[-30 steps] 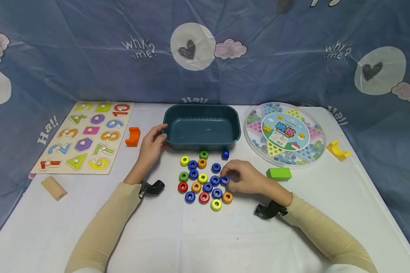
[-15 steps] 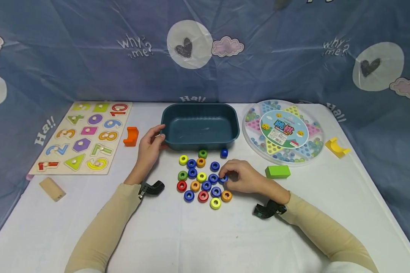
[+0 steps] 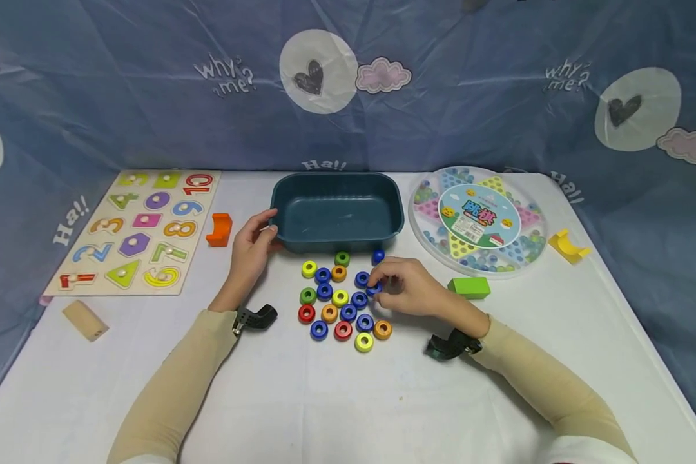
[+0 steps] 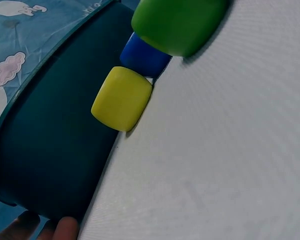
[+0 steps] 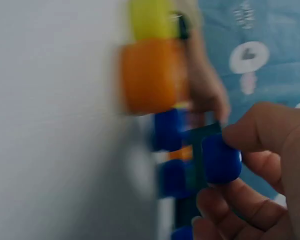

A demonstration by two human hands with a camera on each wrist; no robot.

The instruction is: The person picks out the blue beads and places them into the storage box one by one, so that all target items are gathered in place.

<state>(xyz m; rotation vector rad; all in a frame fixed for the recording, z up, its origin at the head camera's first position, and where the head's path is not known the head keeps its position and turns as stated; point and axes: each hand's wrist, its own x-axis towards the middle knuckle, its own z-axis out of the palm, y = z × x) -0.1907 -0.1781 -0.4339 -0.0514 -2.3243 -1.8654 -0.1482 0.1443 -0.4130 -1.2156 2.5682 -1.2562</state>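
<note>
Near centre frame: blue bead (image 3: 374, 290) lifted

Since the last look, we note the right hand (image 3: 408, 287) and its bead shifted up-frame, thumb and fingers pinching it beside the loose beads (image 3: 340, 303). We judge the pick-up made. Left hand (image 3: 251, 251) touches the left end of the teal tray (image 3: 336, 247), upper centre; whether gripping, we cannot tell.

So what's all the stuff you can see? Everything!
Beads: 19, 9 blue, 3 yellow, 3 orange, 2 green, 2 red, middle
Tub: 1, dark teal, behind beads
Number board: 1, multicoloured, left
Wooden block: 1, tan, left
Arches: 2, orange left, yellow right
Green block: 1, green, right
Marble game: 1, multicoloured, right
Table: 1, white, underneath
Curtain: 1, blue, back
Wrist cameras: 2, black, wrists
Sleeves: 2, beige, arms
Left hand: 1, touching tub
Right hand: 1, pinching blue bead
</note>
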